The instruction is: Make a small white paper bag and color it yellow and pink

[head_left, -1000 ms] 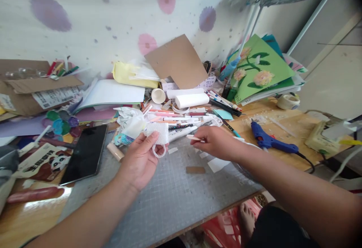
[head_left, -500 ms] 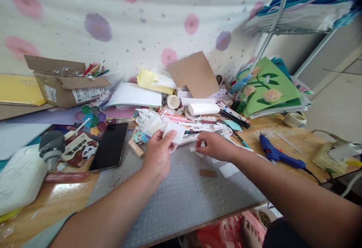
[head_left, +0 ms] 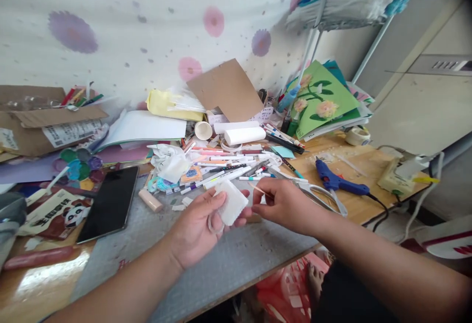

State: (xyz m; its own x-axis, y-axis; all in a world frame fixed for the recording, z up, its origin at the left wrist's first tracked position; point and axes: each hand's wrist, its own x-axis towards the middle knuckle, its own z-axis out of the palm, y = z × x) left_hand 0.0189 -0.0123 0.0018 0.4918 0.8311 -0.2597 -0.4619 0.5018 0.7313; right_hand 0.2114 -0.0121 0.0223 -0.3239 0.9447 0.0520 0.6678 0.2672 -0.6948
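My left hand holds a small white textured square between thumb and fingers, with a loop of pale cord or strip at its lower left edge. Just right of it, my right hand pinches a thin pale stick whose tip points up and left. The fingertips of both hands are close together above the grey cutting mat. Part of a small brown piece shows on the mat behind the hands.
Behind the hands lie many pens, crumpled white plastic and a white roll. A black phone lies left. To the right are scissors and a blue glue gun with its cord.
The view has shifted right. My left hand has turned, showing more of the white square's face. My right hand has come up from the mat, closer to the square, with the thin stick now visible.
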